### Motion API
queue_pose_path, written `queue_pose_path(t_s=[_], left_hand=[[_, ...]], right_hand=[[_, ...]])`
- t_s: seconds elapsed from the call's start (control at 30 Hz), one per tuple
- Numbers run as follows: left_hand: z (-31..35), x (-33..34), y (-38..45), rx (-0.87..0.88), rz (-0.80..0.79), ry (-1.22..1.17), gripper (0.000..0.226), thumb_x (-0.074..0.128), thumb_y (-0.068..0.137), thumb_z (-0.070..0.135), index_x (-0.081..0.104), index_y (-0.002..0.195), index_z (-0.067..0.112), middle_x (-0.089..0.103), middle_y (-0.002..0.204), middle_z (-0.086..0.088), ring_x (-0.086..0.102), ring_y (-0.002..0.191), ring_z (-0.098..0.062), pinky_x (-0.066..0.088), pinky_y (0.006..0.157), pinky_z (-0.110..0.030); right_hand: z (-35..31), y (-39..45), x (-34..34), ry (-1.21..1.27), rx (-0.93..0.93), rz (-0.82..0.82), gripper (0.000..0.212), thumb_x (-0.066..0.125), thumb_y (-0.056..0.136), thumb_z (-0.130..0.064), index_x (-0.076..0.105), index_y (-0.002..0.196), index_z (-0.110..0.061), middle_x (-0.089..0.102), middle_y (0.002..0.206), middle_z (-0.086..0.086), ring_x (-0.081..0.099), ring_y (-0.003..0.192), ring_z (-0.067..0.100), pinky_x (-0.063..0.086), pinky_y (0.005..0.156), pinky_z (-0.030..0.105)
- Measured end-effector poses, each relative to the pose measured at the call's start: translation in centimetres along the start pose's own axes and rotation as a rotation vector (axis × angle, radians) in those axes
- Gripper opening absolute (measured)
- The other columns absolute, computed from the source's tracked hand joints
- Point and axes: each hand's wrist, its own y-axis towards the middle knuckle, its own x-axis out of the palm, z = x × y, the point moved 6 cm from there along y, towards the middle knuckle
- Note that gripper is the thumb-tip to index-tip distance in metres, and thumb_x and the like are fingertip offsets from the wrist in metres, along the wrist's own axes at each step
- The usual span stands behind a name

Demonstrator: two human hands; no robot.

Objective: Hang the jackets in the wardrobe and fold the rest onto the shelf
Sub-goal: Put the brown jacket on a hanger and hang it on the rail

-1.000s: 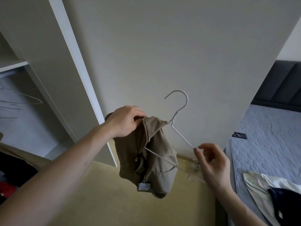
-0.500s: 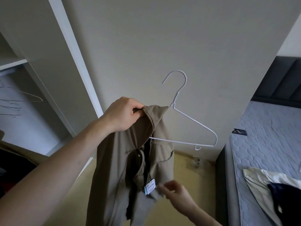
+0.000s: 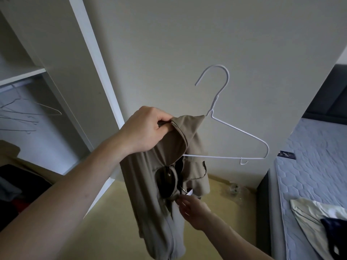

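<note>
The left hand [image 3: 148,128] is raised at chest height with its fingers and thumb curled tight, pinching the collar of a tan jacket [image 3: 165,177] together with one end of a white wire hanger [image 3: 232,128], probably so both stay up while the other hand works. The hanger's left arm is tucked inside the jacket's shoulder; its right arm and its hook stick out bare against the pale wall, so the jacket is only half on. The jacket hangs in folds below the fist, bunched at the middle, with a small white tag [image 3: 189,192] showing near its lower front. The right hand [image 3: 193,209] reaches up from below with its fingertips at the cloth beside that tag; whether it has pinched the fabric or only touches it cannot be told from here. It seems placed to tug the bunched side free and draw it toward the bare hanger arm. To the left stands the open wardrobe [image 3: 93,59], with a white shelf [image 3: 20,74] and empty wire hangers [image 3: 28,115] below it, where the jacket is meant to go. To the right, a bed [image 3: 309,166] carries a pale garment [image 3: 308,218] and a dark one [image 3: 336,231], not yet sorted.
</note>
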Motion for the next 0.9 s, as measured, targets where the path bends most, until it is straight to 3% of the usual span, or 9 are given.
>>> queue_pose_path(t_s=[0.07, 0.2, 0.3, 0.37, 0.43, 0.5, 0.63, 0.8, 0.9], left_hand=[[-0.8, -0.3, -0.3, -0.018, 0.025, -0.018, 0.020, 0.059, 0.098, 0.032, 0.078, 0.097, 0.027, 0.065, 0.072, -0.009, 0.056, 0.071, -0.035, 0.050, 0.067, -0.043], [-1.0, 0.0, -0.2, -0.044, 0.050, -0.063, 0.019, 0.062, 0.099, 0.032, 0.078, 0.097, 0.023, 0.066, 0.075, -0.016, 0.053, 0.072, -0.036, 0.049, 0.069, -0.046], [-0.2, 0.3, 0.5, -0.037, 0.052, -0.090, 0.025, 0.059, 0.097, 0.038, 0.078, 0.099, 0.022, 0.070, 0.083, -0.018, 0.063, 0.076, -0.035, 0.053, 0.074, -0.049], [0.4, 0.3, 0.9, -0.022, 0.058, -0.098, 0.023, 0.060, 0.096, 0.038, 0.079, 0.102, 0.026, 0.072, 0.082, -0.015, 0.063, 0.078, -0.036, 0.053, 0.074, -0.048], [0.7, 0.3, 1.2, -0.012, 0.066, -0.106, 0.019, 0.062, 0.098, 0.035, 0.079, 0.100, 0.028, 0.068, 0.076, -0.015, 0.057, 0.070, -0.036, 0.052, 0.068, -0.046], [0.9, 0.1, 1.3, -0.008, 0.090, -0.113, 0.018, 0.063, 0.099, 0.034, 0.079, 0.095, 0.026, 0.059, 0.069, -0.016, 0.042, 0.059, -0.023, 0.045, 0.060, -0.040], [0.8, -0.4, 1.0, -0.020, 0.140, -0.111, 0.018, 0.065, 0.099, 0.030, 0.079, 0.091, 0.022, 0.047, 0.065, -0.013, 0.027, 0.058, -0.010, 0.030, 0.052, -0.028], [-1.8, -1.5, 0.2, -0.080, 0.186, -0.054, 0.019, 0.064, 0.098, 0.032, 0.077, 0.089, 0.022, 0.048, 0.060, -0.006, 0.031, 0.055, -0.012, 0.035, 0.053, -0.031], [-5.1, -2.0, -0.8, -0.170, 0.184, 0.009, 0.020, 0.063, 0.099, 0.035, 0.078, 0.092, 0.022, 0.059, 0.061, -0.007, 0.046, 0.057, -0.026, 0.046, 0.057, -0.038]], right_hand=[[-0.7, -0.1, -0.7, 0.000, -0.011, 0.032, 0.043, 0.075, 0.093, -0.012, 0.062, 0.132, 0.001, 0.079, 0.094, 0.010, 0.077, 0.083, 0.020, 0.059, 0.068, 0.030], [0.6, -1.1, 0.0, -0.147, 0.233, -0.082, 0.074, 0.066, 0.089, -0.069, 0.065, 0.127, -0.006, 0.079, 0.111, 0.007, 0.075, 0.102, 0.024, 0.056, 0.077, 0.033], [1.5, -1.4, 2.4, -0.165, 0.290, -0.161, 0.097, 0.051, 0.079, -0.091, 0.070, 0.114, -0.003, 0.072, 0.095, 0.003, 0.061, 0.072, 0.015, 0.043, 0.062, 0.025], [1.4, -1.4, 4.0, -0.103, 0.271, -0.219, 0.104, 0.044, 0.076, -0.094, 0.069, 0.119, -0.002, 0.069, 0.089, 0.004, 0.048, 0.063, 0.013, 0.038, 0.055, 0.023], [0.6, -1.5, 5.3, -0.038, 0.197, -0.263, 0.105, 0.038, 0.080, -0.091, 0.068, 0.130, -0.004, 0.070, 0.096, 0.005, 0.047, 0.063, 0.012, 0.039, 0.056, 0.021], [-0.6, -1.5, 6.1, 0.077, 0.109, -0.259, 0.085, 0.042, 0.090, -0.080, 0.074, 0.115, -0.006, 0.069, 0.096, 0.005, 0.051, 0.061, 0.011, 0.039, 0.055, 0.021], [-2.9, -0.6, 4.9, 0.243, -0.083, -0.021, 0.035, 0.053, 0.107, -0.035, 0.053, 0.078, -0.015, 0.053, 0.059, 0.001, 0.042, 0.042, 0.010, 0.033, 0.041, 0.022], [-5.9, -1.6, 0.5, 0.243, -0.277, 0.260, 0.019, 0.057, 0.099, -0.017, 0.055, 0.081, -0.014, 0.046, 0.054, 0.004, 0.041, 0.037, 0.014, 0.030, 0.033, 0.022], [-8.3, -3.6, -2.6, 0.286, -0.436, 0.381, 0.012, 0.058, 0.095, -0.008, 0.056, 0.084, -0.012, 0.044, 0.064, 0.008, 0.040, 0.042, 0.016, 0.033, 0.037, 0.023]])
